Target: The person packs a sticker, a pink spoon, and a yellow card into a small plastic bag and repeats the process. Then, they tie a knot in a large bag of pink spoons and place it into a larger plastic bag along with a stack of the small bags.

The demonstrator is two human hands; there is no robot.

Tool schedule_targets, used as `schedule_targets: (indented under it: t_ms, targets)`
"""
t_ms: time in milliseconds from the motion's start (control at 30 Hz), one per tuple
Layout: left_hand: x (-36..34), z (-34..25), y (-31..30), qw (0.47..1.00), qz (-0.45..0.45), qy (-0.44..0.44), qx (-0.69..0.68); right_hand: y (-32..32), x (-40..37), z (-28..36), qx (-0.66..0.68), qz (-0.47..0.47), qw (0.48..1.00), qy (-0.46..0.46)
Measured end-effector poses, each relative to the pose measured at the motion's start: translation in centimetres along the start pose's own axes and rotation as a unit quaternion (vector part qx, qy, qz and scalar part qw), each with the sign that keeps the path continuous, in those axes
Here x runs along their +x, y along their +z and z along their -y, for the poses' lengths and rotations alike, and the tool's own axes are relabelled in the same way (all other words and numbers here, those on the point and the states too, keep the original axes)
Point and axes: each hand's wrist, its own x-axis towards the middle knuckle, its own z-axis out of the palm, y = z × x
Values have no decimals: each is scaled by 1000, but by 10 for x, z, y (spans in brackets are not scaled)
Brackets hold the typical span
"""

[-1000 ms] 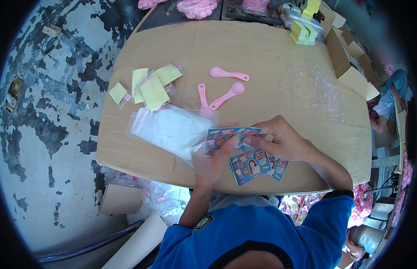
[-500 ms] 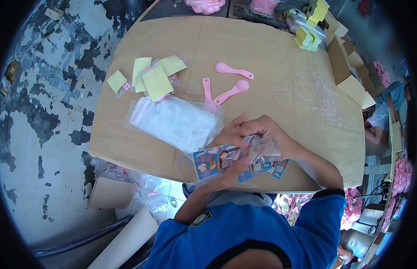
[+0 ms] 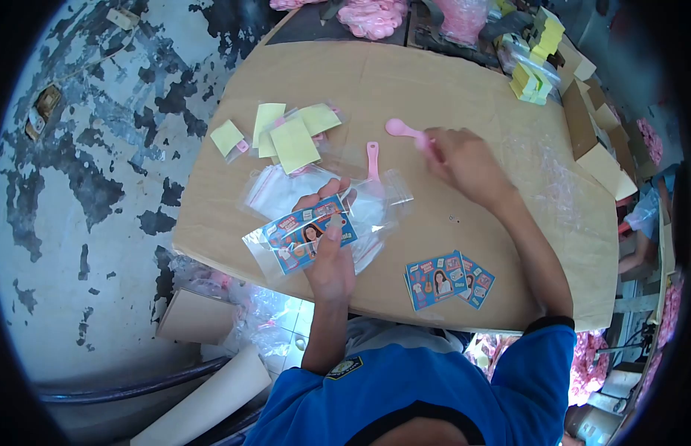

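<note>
My left hand (image 3: 332, 260) holds a clear plastic bag with a blue printed card (image 3: 301, 236) inside, thumb on top. My right hand (image 3: 464, 160) reaches over the table with its fingers closed on a pink spoon (image 3: 428, 145). Touching or just beside it lies another pink spoon (image 3: 402, 128). A third pink spoon (image 3: 373, 160) rests near the stack of clear bags (image 3: 282, 187), its bowl under plastic. Two or more blue cards (image 3: 437, 281) lie fanned near the table's front edge.
Bagged pink spoons with yellow papers (image 3: 295, 146) lie at the table's left. Thin plastic scraps (image 3: 561, 182) are on the right. Cardboard boxes (image 3: 583, 137) and yellow paper stacks (image 3: 530, 83) line the back right. Beyond the right edge is another person's arm (image 3: 640, 249).
My right hand has moved up and away to the spoons. My left hand has shifted left with the bagged card. The loose cards are now uncovered, and the camera view has shifted slightly.
</note>
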Motion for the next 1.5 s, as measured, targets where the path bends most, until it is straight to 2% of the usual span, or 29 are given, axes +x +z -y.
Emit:
schedule_targets:
  t_ms: [33,133,233,400,500,567,633,700,733,800,867,900,967,1000,1100,1200,1233,1300,1333,1433,1467,1500]
  targets:
    - [0,0,-1,1000,2,-3,-7,-17,0,4,63,3,995,81]
    - [1,-2,3,998,-15,-20,-57,-50,-8,5,265,-8,958,106]
    - [3,-4,8,995,-29,-38,-92,-60,-15,24,390,-12,920,48]
    - [-4,2,28,981,-32,-84,-171,-51,-15,69,389,51,919,35]
    - [-11,12,42,966,-48,-118,-224,-51,-19,88,359,109,927,5]
    - [-13,14,47,955,-46,-147,-253,-55,-21,90,323,112,940,-4]
    - [-15,15,49,944,-30,-182,-274,-62,-21,89,283,80,956,13]
    - [-15,13,46,945,-16,-186,-270,-104,-18,94,239,63,966,78]
    - [-14,12,42,945,-10,-187,-268,-117,-22,89,235,-9,971,45]
    - [-7,10,34,985,-7,-144,-90,-135,-28,84,204,-84,975,24]
    - [-1,3,41,989,-4,-111,94,-146,-32,83,147,-60,987,37]
    - [0,4,42,980,80,-78,165,-150,-34,83,115,-36,992,36]
    - [3,3,44,921,252,-8,298,-148,-29,86,45,52,998,13]
    - [3,-2,56,875,308,16,373,-144,-28,90,86,42,995,41]
    - [-15,14,80,840,329,-10,432,-130,-28,92,185,25,979,89]
    - [-16,20,72,872,319,-221,299,-120,-23,81,244,-57,962,112]
    - [-14,17,73,885,309,-259,233,-120,-21,76,248,-75,959,118]
    - [-12,5,73,894,279,-337,97,-120,-21,66,218,-53,966,130]
    - [-11,4,66,885,311,-339,70,-108,-23,62,251,-26,964,78]
    - [-15,-1,65,916,219,-329,63,-101,-22,64,351,168,906,165]
    - [-13,-2,63,934,173,-303,81,-93,-21,64,320,128,930,129]
    - [-10,-1,60,948,125,-276,98,-90,-22,63,293,134,940,113]
